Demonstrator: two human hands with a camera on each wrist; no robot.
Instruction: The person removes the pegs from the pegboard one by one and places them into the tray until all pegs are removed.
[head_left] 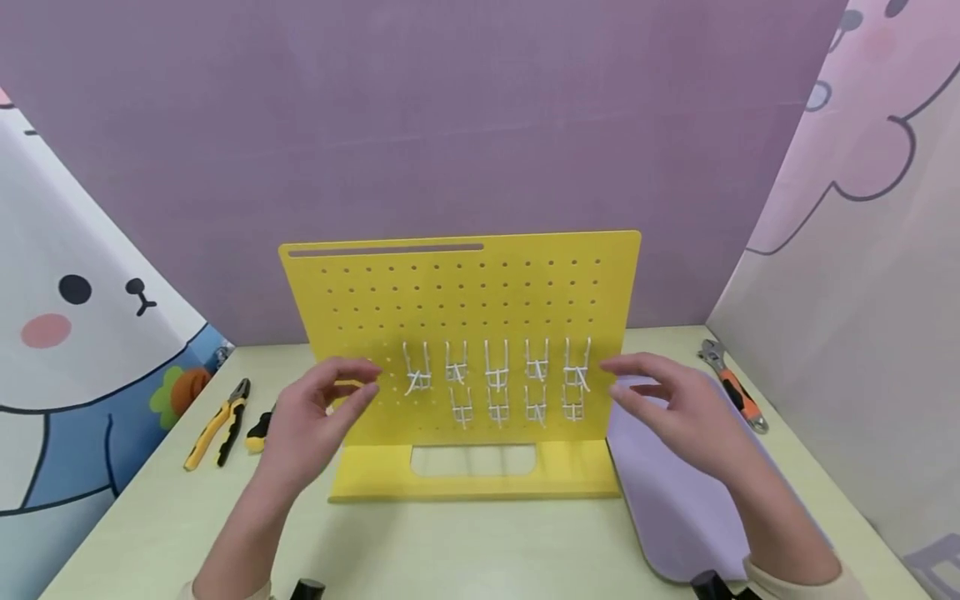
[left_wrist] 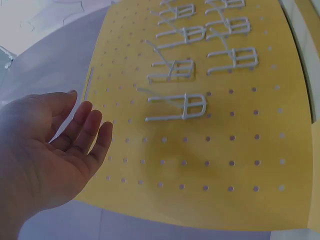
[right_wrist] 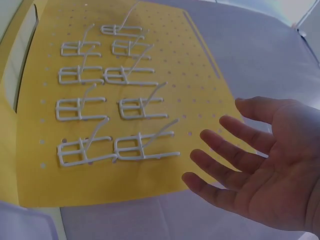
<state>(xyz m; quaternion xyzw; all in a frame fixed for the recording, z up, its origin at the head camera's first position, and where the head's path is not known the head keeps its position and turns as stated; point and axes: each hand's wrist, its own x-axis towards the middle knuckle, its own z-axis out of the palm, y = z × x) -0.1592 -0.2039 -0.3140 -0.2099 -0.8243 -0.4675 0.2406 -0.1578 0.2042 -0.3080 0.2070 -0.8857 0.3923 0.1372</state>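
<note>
A yellow pegboard stands upright on its base at the middle of the table. Several white wire hooks are fixed to it in two rows, the upper row reaching further left. My left hand is at the board's left side, its fingers relaxed and holding nothing. In the left wrist view, the nearest white hook sits apart from those fingers. My right hand is by the board's right edge, loosely spread and empty. The right wrist view shows its fingertips close to the end hook.
Pliers with yellow and black handles lie at the left, beside a black and yellow tool partly behind my left hand. An adjustable wrench lies at the far right. A purple mat lies under my right forearm.
</note>
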